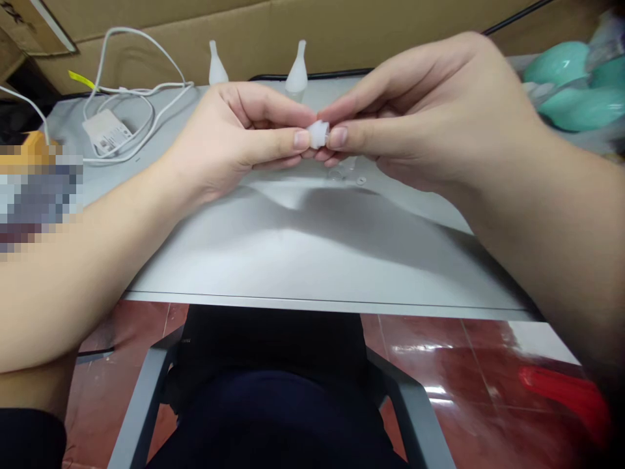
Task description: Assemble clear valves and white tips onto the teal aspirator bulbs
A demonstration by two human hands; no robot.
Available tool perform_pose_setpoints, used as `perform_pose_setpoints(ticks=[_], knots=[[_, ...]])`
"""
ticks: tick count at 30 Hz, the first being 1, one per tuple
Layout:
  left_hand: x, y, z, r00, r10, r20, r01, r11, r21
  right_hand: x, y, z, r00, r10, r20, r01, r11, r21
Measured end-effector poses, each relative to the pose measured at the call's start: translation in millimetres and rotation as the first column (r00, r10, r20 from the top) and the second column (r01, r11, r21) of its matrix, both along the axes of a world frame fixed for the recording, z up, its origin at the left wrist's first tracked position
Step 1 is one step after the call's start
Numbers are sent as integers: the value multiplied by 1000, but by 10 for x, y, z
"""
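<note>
Between my two hands, above the table, is a small white translucent plastic piece (319,134) with a ridged ring. My left hand (258,127) pinches its left side between thumb and fingers. On its right side, my right hand (390,124) closes thumb and fingertips around the end. A white tapered nozzle (296,71) stands upright behind the hands, and a second tapered nozzle (217,65) rises behind my left hand, its lower part hidden. Below my right hand, a few small clear parts, among them a small disc (361,181), lie on the table.
The grey-white table (273,260) ends at a straight front edge. A white adapter (108,132) with a looped white cable (146,146) lies at the left. Cardboard (205,39) stands along the back. Turquoise rounded objects (576,85) sit at the far right. A chair armrest (410,404) is below.
</note>
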State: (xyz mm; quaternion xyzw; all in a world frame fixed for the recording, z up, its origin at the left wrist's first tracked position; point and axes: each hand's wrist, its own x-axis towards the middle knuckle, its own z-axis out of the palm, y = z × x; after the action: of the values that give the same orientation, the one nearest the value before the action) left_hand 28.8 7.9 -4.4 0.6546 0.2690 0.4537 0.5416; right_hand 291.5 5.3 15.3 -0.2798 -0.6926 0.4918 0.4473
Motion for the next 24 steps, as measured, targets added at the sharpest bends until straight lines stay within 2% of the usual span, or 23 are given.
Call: perform_pose_setpoints(ticks=[4, 7, 9, 14, 18, 21, 24], knots=[[-15, -10, -4, 998, -39, 51, 35, 998, 61, -18, -15, -14, 999, 25, -24, -25, 999, -32], [-6, -56, 56, 998, -69, -8, 69, 998, 10, -21, -9, -26, 999, 23, -31, -24, 999, -47], [7, -60, 73, 997, -82, 7, 81, 996, 37, -20, -11, -26, 999, 13, -32, -15, 999, -51], [-2, 5, 9, 998, -55, -4, 55, 995, 85, -16, -29, -11, 1000, -8, -29, 7, 999, -49], [-20, 13, -9, 996, -91, 11, 89, 991, 97, -6, -13, -13, 1000, -9, -13, 9, 999, -38], [54, -26, 21, 994, 26, -107, -9, 988, 153, -15, -14, 6, 999, -17, 28, 18, 1000, -23], [201, -66, 49, 951, 173, -255, -101, 956, 275, -13, -48, 77, 995, -54, 78, 52, 998, 31]])
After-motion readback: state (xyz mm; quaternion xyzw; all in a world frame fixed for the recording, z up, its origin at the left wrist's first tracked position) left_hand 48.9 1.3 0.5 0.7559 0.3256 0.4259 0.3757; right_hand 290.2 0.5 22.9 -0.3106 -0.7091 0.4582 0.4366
